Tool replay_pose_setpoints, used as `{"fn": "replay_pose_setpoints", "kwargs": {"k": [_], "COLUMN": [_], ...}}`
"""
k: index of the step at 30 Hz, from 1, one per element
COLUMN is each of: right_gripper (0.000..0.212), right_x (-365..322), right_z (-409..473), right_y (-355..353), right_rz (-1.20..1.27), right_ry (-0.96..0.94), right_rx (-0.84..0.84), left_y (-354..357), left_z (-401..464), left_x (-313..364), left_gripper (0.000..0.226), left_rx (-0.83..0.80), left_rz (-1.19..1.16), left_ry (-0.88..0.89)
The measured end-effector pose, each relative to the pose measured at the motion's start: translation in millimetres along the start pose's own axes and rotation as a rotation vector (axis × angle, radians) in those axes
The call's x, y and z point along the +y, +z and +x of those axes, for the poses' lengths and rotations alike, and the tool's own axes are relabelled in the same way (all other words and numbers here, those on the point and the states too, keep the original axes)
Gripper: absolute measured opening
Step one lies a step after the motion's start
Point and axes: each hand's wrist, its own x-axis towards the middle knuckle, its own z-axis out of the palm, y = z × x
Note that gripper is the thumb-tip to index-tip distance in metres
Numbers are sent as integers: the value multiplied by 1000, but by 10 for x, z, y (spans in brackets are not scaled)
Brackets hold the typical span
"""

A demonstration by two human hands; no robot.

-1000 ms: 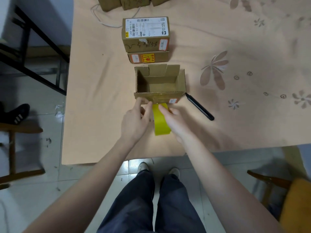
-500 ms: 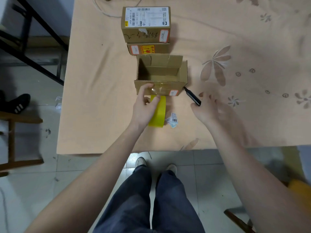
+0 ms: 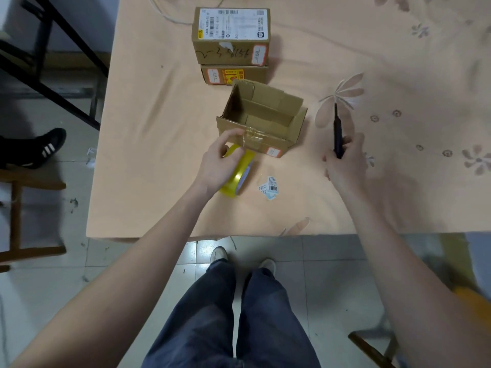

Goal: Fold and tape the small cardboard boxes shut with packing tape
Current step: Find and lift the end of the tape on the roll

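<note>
An open cardboard box lies on its side mid-table, its opening facing up and away, with clear tape stuck on its near wall. A yellow roll of packing tape stands on edge just in front of it. My left hand curls over the roll and pinches the tape end up against the box wall. My right hand is to the right of the box and grips a dark slim knife that points away from me.
Two sealed labelled boxes are stacked behind the open one. Torn barcode labels lie near the roll. The table edge runs close to my legs. A chair and someone's black shoe are at the left.
My right hand left the tape roll, reached right and picked up the knife. The box has turned slightly. My left hand has stayed on the roll and the tape end.
</note>
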Motion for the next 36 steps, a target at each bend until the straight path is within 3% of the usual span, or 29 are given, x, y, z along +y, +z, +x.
{"fn": "replay_pose_setpoints", "kwargs": {"k": [4,6,11,16,32,36], "right_gripper": [20,7,5,7,11,11], "right_x": [-290,-354,-336,-373,-582,-589], "right_z": [-289,-385,-440,-398,-307,-274], "right_y": [-92,-87,23,210,457,476], "right_rz": [69,31,-245,-348,-482,-522], "right_ry": [-285,-319,-333,-412,-442,-443], "right_rx": [-147,-254,-439,-400,-309,-305], "left_y": [-24,-22,-12,-28,-41,-43], "left_z": [-24,-36,-47,-52,-27,-50], "left_x": [31,55,72,114,91,73], "left_gripper": [32,27,30,44,42,52], "left_rx": [-50,-60,-74,-90,-48,-42], "left_rz": [48,59,91,80,125,131], "left_ry": [0,0,-9,-9,64,98]}}
